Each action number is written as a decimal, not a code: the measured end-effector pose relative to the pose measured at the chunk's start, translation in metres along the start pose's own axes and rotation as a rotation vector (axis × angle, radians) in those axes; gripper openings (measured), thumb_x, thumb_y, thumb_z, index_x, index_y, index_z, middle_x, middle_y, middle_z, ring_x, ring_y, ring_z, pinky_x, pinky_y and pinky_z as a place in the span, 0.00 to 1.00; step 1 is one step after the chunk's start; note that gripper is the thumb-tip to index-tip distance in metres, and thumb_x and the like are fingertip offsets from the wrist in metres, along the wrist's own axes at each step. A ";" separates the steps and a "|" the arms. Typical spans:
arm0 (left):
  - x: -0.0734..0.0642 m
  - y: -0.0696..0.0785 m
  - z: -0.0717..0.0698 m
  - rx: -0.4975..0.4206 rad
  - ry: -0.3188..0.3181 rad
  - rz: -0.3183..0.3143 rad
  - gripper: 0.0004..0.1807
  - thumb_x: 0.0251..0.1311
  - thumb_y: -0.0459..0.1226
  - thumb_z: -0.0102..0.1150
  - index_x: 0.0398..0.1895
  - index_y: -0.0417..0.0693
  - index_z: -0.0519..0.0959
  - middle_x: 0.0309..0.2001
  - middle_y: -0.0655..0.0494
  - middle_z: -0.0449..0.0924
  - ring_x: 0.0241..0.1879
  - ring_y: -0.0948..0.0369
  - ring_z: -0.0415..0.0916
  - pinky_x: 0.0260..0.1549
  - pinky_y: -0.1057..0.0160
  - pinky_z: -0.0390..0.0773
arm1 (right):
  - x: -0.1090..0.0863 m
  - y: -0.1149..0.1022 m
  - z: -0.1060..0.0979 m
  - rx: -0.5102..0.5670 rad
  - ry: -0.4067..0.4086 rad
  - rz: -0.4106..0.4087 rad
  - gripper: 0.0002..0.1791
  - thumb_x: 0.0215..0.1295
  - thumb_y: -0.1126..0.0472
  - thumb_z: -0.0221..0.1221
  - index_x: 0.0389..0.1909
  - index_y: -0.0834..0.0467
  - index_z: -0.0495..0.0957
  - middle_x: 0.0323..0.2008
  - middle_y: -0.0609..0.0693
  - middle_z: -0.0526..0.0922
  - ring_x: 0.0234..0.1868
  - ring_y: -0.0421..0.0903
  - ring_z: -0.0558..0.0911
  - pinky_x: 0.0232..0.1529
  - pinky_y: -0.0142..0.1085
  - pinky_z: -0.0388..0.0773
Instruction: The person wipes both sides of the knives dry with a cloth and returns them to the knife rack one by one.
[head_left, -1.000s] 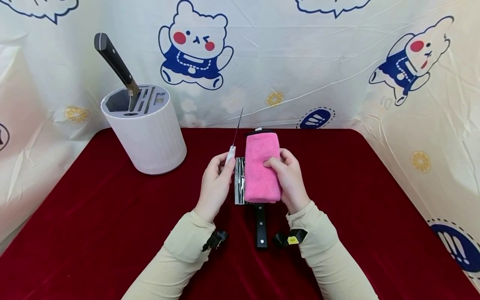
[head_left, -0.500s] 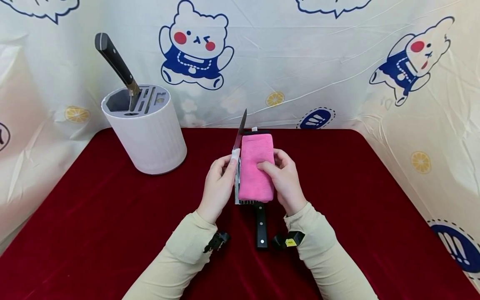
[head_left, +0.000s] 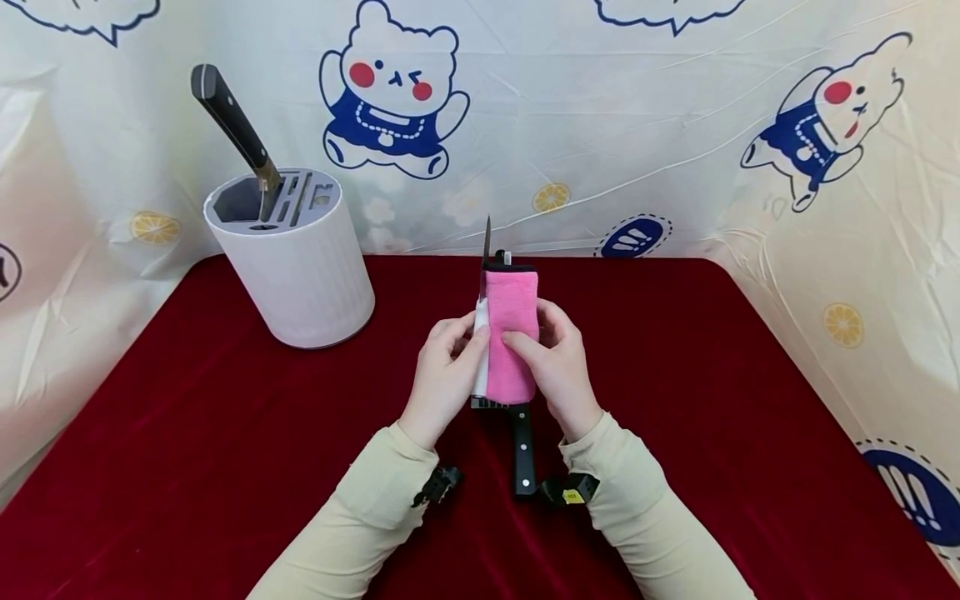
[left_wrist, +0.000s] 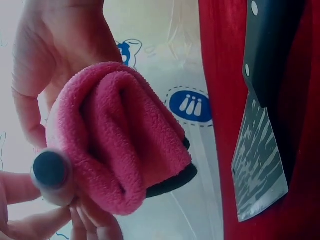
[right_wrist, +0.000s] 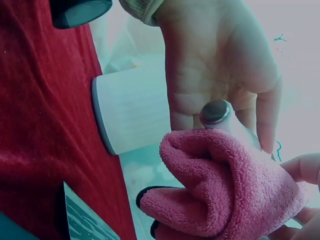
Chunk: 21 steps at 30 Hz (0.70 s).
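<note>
- Head view, far left: we see a white knife block [head_left: 296, 283] on the red tablecloth [head_left: 187, 433], a black-handled knife [head_left: 234, 121] leaning in its top.
- Next comes the left hand [head_left: 441, 375], its thumb and fingers closed round the handle of a white-handled knife [head_left: 481, 315]. We see the blade standing out past the fingers, its tip pointing away from the person.
- Just right of that handle, and touching it, we find the pink cloth [head_left: 512, 371], held up between the two hands. Both wrist views show us its folded layers and dark trim, with the handle's round, dark end beside them.
- Below the cloth lies a cleaver [head_left: 523, 454] on the tablecloth, its black handle towards the person. From above we lose most of its blade behind the cloth; the left wrist view gives us its streaked surface.
- On the right, the right hand [head_left: 562, 367] pinches the cloth, thumb across the front, fingers behind; we cannot make out every fingertip.
</note>
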<state>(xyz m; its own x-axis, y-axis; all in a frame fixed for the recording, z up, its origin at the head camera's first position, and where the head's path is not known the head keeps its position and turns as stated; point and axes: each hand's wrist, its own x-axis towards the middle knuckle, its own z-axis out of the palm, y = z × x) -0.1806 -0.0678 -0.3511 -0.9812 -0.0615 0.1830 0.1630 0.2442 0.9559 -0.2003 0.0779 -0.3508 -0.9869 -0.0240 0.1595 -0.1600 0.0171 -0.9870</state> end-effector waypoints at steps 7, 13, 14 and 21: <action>0.003 0.000 -0.007 0.151 -0.167 -0.017 0.29 0.68 0.39 0.57 0.72 0.45 0.67 0.55 0.44 0.71 0.49 0.52 0.75 0.40 0.61 0.78 | 0.000 0.001 -0.001 -0.049 0.008 -0.025 0.26 0.61 0.66 0.62 0.62 0.58 0.74 0.52 0.60 0.80 0.48 0.50 0.78 0.41 0.39 0.79; 0.006 -0.001 -0.013 0.163 -0.228 -0.010 0.31 0.67 0.39 0.59 0.72 0.46 0.66 0.51 0.43 0.73 0.44 0.52 0.78 0.34 0.63 0.81 | 0.000 0.001 -0.002 -0.069 0.005 -0.022 0.27 0.60 0.66 0.63 0.62 0.57 0.74 0.53 0.60 0.79 0.49 0.50 0.79 0.41 0.39 0.80; 0.006 -0.001 -0.013 0.153 -0.228 -0.009 0.31 0.67 0.39 0.59 0.72 0.46 0.66 0.50 0.44 0.73 0.43 0.52 0.78 0.33 0.63 0.81 | 0.000 0.000 -0.002 -0.070 0.004 -0.021 0.27 0.60 0.66 0.63 0.62 0.57 0.74 0.53 0.60 0.80 0.49 0.50 0.79 0.41 0.40 0.80; 0.005 0.000 -0.013 0.110 -0.194 -0.011 0.30 0.65 0.39 0.62 0.70 0.48 0.69 0.49 0.44 0.75 0.41 0.53 0.78 0.33 0.62 0.83 | 0.000 -0.001 -0.003 -0.072 -0.003 -0.017 0.26 0.60 0.66 0.62 0.61 0.57 0.74 0.52 0.60 0.80 0.47 0.50 0.79 0.39 0.40 0.81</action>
<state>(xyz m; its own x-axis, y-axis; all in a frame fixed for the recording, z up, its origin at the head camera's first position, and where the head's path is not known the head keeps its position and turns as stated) -0.1843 -0.0806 -0.3473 -0.9861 0.1201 0.1152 0.1506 0.3488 0.9250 -0.1999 0.0805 -0.3495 -0.9840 -0.0278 0.1758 -0.1776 0.0889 -0.9801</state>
